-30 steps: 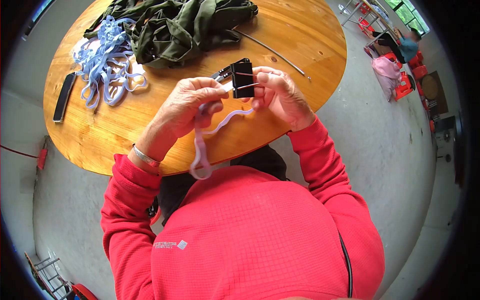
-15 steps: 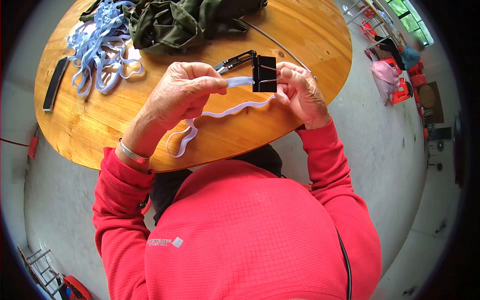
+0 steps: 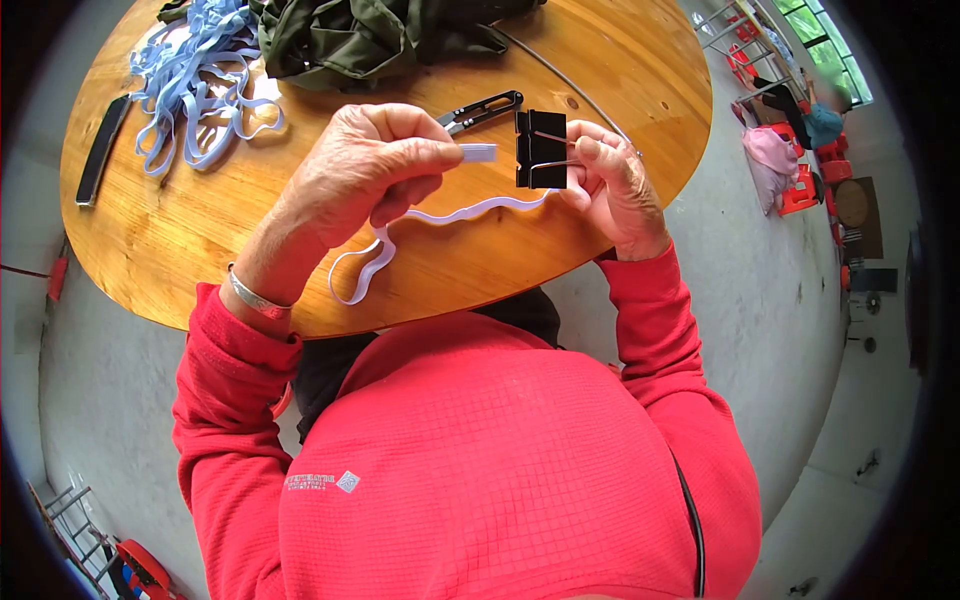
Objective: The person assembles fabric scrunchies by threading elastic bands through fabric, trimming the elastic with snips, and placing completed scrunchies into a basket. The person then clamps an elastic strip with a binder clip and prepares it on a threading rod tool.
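Note:
Between the thumb and fingers of my left hand [image 3: 390, 165] is the end of a pale lilac elastic band [image 3: 479, 153]. Its short tip points right, a small gap away from a black binder clip [image 3: 541, 150]. My right hand [image 3: 615, 185] pinches that clip by its wire handles. The rest of the band hangs in a loop below my left hand and runs across to my right fingers. Behind the hands, black-handled thread snips [image 3: 482, 110] lie on the wooden table [image 3: 240, 262].
Dark green cloth [image 3: 340, 45] and a tangle of light blue elastic [image 3: 205, 75] lie at the table's back. A black flat object [image 3: 103, 152] is on the left, a thin metal rod [image 3: 560, 75] at the back right. A person [image 3: 824, 125] sits far right.
The clip and my right hand have moved right. The band's end, earlier at the clip, is now apart from it in my left hand. The view has shifted slightly.

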`<state>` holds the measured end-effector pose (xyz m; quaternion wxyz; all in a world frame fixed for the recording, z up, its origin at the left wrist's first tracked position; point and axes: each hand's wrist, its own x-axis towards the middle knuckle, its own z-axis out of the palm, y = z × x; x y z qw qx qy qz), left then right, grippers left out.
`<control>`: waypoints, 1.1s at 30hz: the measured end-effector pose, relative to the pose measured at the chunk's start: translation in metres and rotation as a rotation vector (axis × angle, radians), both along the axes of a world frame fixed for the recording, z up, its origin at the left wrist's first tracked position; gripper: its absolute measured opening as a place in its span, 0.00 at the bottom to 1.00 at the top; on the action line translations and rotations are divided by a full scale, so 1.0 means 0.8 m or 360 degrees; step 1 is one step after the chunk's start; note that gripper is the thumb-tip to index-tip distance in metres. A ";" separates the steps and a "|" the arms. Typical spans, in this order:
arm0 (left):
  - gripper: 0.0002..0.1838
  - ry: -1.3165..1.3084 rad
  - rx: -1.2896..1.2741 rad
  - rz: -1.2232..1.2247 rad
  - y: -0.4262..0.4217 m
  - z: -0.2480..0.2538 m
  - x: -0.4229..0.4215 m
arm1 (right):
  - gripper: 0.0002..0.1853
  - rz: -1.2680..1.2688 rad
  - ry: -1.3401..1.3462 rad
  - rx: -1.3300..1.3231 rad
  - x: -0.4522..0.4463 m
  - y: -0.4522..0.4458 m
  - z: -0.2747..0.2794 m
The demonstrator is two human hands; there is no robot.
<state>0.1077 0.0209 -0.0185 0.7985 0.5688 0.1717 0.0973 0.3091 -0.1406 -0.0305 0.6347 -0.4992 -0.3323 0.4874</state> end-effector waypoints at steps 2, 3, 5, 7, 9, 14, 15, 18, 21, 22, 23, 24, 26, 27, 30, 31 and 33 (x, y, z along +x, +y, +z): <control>0.06 0.0028 0.0011 0.0049 0.001 0.003 0.000 | 0.16 -0.0007 -0.0006 -0.0006 -0.001 -0.001 -0.001; 0.06 0.0014 0.0023 0.0040 0.001 0.001 0.000 | 0.16 -0.0008 -0.0004 -0.0008 -0.001 0.000 -0.001; 0.06 0.0018 -0.0010 0.0019 0.001 0.003 0.000 | 0.15 -0.0015 0.0001 -0.0011 -0.002 0.000 -0.001; 0.06 -0.0007 -0.0037 0.0010 0.001 0.004 0.000 | 0.15 -0.0011 0.0008 -0.0025 -0.003 0.001 0.002; 0.06 -0.0061 -0.0058 0.0020 0.002 0.004 -0.001 | 0.15 -0.0006 0.0009 -0.0035 -0.003 0.002 0.003; 0.06 -0.0097 -0.0119 -0.0032 0.000 0.008 -0.002 | 0.15 -0.0022 -0.0014 -0.0045 -0.005 0.003 0.002; 0.06 -0.0111 -0.0140 -0.0045 0.000 0.009 -0.002 | 0.15 -0.0017 -0.0006 -0.0033 -0.005 0.003 0.002; 0.06 -0.0108 -0.0119 -0.0087 0.001 0.008 -0.002 | 0.15 -0.0005 0.0009 -0.0012 -0.007 0.003 0.002; 0.06 -0.0045 -0.0060 -0.0076 -0.001 0.007 -0.001 | 0.15 -0.0001 -0.0001 -0.0027 -0.009 0.003 0.003; 0.06 -0.0036 -0.0046 -0.0067 -0.001 0.006 -0.001 | 0.15 0.0000 -0.0008 -0.0038 -0.011 0.003 0.005; 0.06 -0.0027 -0.0033 -0.0058 -0.001 0.005 -0.001 | 0.15 0.0002 -0.0016 -0.0049 -0.012 0.003 0.006; 0.06 -0.0018 -0.0020 -0.0049 -0.002 0.005 0.000 | 0.15 0.0003 -0.0022 -0.0057 -0.014 0.004 0.007; 0.07 -0.0010 -0.0013 -0.0074 -0.003 0.006 0.000 | 0.16 0.0004 -0.0034 -0.0074 -0.018 0.005 0.008; 0.07 -0.0006 -0.0010 -0.0086 -0.003 0.006 0.001 | 0.16 0.0014 -0.0038 -0.0071 -0.018 0.006 0.008; 0.07 0.0020 0.0010 -0.0069 -0.007 0.007 0.002 | 0.16 0.0039 -0.0058 -0.0069 -0.020 0.008 0.007; 0.07 0.0012 0.0000 -0.0073 -0.006 0.007 0.002 | 0.16 0.0042 -0.0068 -0.0074 -0.022 0.009 0.007; 0.07 -0.0005 -0.0021 -0.0081 -0.006 0.007 0.003 | 0.16 0.0050 -0.0080 -0.0084 -0.024 0.011 0.007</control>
